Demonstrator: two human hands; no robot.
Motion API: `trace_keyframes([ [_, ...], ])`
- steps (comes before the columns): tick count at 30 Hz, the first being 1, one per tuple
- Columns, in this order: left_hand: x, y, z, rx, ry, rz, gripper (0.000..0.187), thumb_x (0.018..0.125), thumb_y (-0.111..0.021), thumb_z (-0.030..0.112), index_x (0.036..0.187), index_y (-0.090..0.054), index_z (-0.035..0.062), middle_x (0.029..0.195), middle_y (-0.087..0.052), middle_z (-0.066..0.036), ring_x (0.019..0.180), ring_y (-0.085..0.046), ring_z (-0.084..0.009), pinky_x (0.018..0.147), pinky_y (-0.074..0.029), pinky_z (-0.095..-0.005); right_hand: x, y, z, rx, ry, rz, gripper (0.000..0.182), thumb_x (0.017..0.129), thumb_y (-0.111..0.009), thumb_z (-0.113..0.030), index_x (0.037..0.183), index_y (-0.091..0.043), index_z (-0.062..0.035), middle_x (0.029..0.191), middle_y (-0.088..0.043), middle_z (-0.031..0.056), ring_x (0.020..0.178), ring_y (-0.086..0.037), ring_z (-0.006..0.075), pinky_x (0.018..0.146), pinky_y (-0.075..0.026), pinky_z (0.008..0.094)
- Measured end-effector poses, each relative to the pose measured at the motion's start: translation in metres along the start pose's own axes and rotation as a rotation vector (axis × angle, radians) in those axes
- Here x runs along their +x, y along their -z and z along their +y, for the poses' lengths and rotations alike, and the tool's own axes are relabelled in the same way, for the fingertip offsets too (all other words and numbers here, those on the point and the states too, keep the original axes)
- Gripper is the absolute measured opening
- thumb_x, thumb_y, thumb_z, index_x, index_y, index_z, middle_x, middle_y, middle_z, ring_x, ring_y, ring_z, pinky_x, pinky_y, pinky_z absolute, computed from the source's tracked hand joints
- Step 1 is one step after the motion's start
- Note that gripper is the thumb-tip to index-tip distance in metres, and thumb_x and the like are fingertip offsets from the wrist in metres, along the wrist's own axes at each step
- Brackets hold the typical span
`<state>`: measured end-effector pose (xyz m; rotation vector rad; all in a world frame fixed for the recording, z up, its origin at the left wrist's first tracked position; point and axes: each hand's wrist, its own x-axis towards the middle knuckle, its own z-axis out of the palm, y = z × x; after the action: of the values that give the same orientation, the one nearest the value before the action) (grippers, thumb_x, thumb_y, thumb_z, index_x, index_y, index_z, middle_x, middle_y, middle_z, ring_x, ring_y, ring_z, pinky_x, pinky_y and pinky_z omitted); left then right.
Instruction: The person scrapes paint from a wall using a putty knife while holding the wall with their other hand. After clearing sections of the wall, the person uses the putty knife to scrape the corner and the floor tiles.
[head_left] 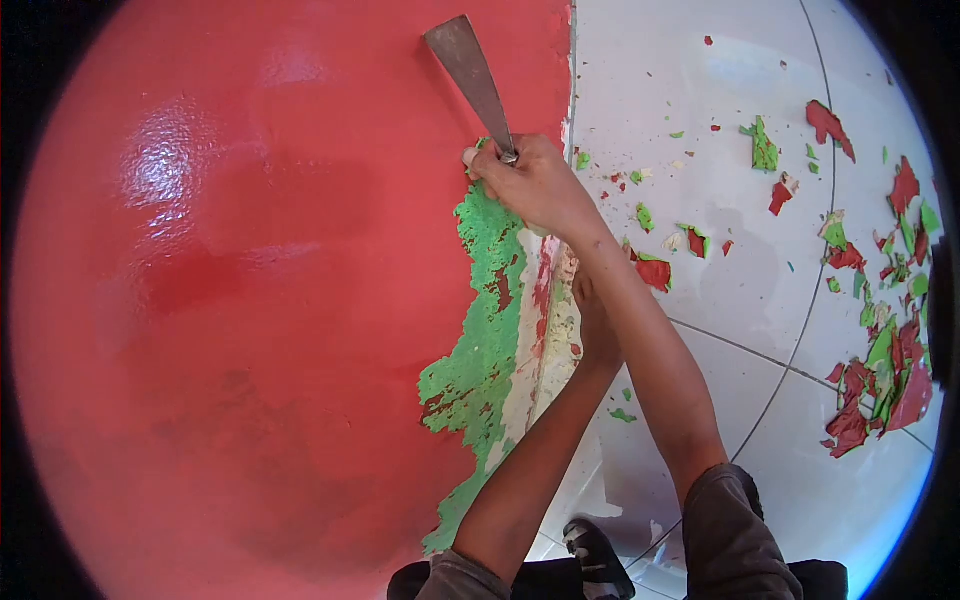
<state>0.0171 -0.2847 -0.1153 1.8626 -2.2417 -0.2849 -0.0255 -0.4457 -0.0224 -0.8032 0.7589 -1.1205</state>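
My right hand (530, 185) is wrapped round the handle end of a metal scraper (468, 72), whose wide blade points up and away over the red painted surface (280, 330). Under this hand, a ragged green layer (490, 310) shows where the red is gone, with a pale bare strip beside it. My left hand (597, 315) is near the pale, crusted edge, partly behind my right forearm; its fingers are mostly hidden, so what they hold cannot be made out.
White floor tiles (740, 390) with dark joints lie on the right. Red and green paint flakes (764, 145) are scattered over them, and a larger heap of peeled pieces (885, 385) lies at the far right. A dark shoe (597, 560) shows at the bottom.
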Motion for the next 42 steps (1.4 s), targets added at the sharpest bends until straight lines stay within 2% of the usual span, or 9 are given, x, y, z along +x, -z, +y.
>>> trace_keyframes([
  [8, 0.001, 0.0, -0.002, -0.028, -0.011, 0.022, 0.064, 0.084, -0.063, 0.019, 0.141, -0.041, 0.0025, 0.143, -0.038, -0.021, 0.13, -0.035, -0.0369, 0.108, -0.025, -0.0488, 0.005, -0.001, 0.007, 0.05, 0.082, 0.104, 0.042, 0.081, -0.067, -0.039, 0.071, -0.064, 0.0015, 0.049, -0.05, 0.0049, 0.047, -0.049, 0.0127, 0.048, -0.039, 0.0311],
  [14, 0.0, -0.004, -0.004, 0.011, -0.019, 0.022, 0.065, 0.083, -0.062, 0.023, 0.14, -0.04, 0.0012, 0.142, -0.038, -0.021, 0.132, -0.033, -0.0371, 0.108, -0.023, -0.0506, 0.013, 0.002, 0.007, -0.113, 0.079, 0.1, 0.029, 0.082, -0.064, -0.027, 0.076, -0.064, 0.0015, 0.052, -0.052, 0.0021, 0.047, -0.047, 0.01, 0.046, -0.037, 0.0284],
  [16, -0.001, -0.007, -0.008, -0.035, -0.02, -0.019, 0.068, 0.083, -0.059, 0.034, 0.138, -0.039, 0.0003, 0.141, -0.036, -0.022, 0.133, -0.027, -0.0405, 0.109, -0.018, -0.0542, 0.009, 0.003, 0.005, -0.026, 0.063, 0.083, 0.026, 0.082, -0.062, -0.024, 0.074, -0.064, 0.0008, 0.053, -0.052, 0.0008, 0.047, -0.046, 0.0091, 0.046, -0.036, 0.0278],
  [23, 0.001, -0.006, -0.006, -0.052, -0.031, 0.017, 0.063, 0.086, -0.058, 0.031, 0.138, -0.04, 0.0002, 0.139, -0.042, -0.019, 0.132, -0.03, -0.0382, 0.108, -0.019, -0.0532, 0.01, -0.001, 0.01, 0.131, 0.152, 0.088, 0.022, 0.081, -0.062, -0.019, 0.069, -0.061, -0.0007, 0.056, -0.052, -0.0015, 0.05, -0.044, 0.0043, 0.045, -0.034, 0.0248],
  [25, 0.001, -0.005, -0.002, -0.04, -0.017, 0.027, 0.062, 0.087, -0.058, 0.031, 0.138, -0.041, -0.0002, 0.137, -0.045, -0.018, 0.132, -0.031, -0.0373, 0.107, -0.02, -0.0531, 0.008, -0.002, 0.011, 0.234, 0.139, 0.088, 0.022, 0.081, -0.064, -0.02, 0.069, -0.062, -0.0013, 0.057, -0.052, -0.0018, 0.051, -0.045, 0.0044, 0.046, -0.034, 0.0247],
  [28, 0.0, -0.005, -0.005, -0.01, -0.016, -0.027, 0.067, 0.083, -0.06, 0.019, 0.142, -0.036, 0.0003, 0.146, -0.03, -0.022, 0.135, -0.029, -0.0377, 0.112, -0.022, -0.0477, 0.007, -0.003, 0.015, 0.301, 0.14, 0.096, 0.025, 0.082, -0.066, -0.024, 0.07, -0.063, -0.0019, 0.058, -0.054, -0.0021, 0.053, -0.046, 0.0052, 0.047, -0.035, 0.025],
  [35, 0.001, -0.002, -0.001, -0.001, 0.011, -0.042, 0.063, 0.086, -0.057, 0.02, 0.142, -0.036, -0.0004, 0.147, -0.03, -0.022, 0.137, -0.026, -0.0375, 0.113, -0.02, -0.048, -0.008, 0.001, -0.004, 0.116, -0.136, 0.215, 0.036, 0.082, -0.068, -0.037, 0.074, -0.067, -0.0021, 0.059, -0.056, -0.0001, 0.054, -0.05, 0.0084, 0.051, -0.039, 0.0273],
  [40, 0.0, -0.002, -0.001, 0.003, 0.012, -0.041, 0.063, 0.086, -0.056, 0.021, 0.143, -0.036, 0.0002, 0.147, -0.03, -0.022, 0.137, -0.026, -0.0374, 0.113, -0.02, -0.0472, 0.005, -0.005, -0.006, 0.072, -0.098, 0.177, 0.037, 0.083, -0.067, -0.038, 0.074, -0.067, -0.002, 0.059, -0.056, 0.0004, 0.054, -0.051, 0.0092, 0.052, -0.04, 0.0277],
  [42, 0.002, -0.003, -0.003, -0.021, -0.009, 0.01, 0.064, 0.087, -0.057, 0.028, 0.141, -0.038, -0.0005, 0.141, -0.04, -0.018, 0.133, -0.031, -0.036, 0.108, -0.021, -0.0504, 0.011, -0.007, 0.001, 0.143, -0.042, 0.173, 0.033, 0.085, -0.067, -0.034, 0.074, -0.067, -0.0021, 0.06, -0.056, 0.0002, 0.054, -0.051, 0.0088, 0.051, -0.04, 0.0276],
])
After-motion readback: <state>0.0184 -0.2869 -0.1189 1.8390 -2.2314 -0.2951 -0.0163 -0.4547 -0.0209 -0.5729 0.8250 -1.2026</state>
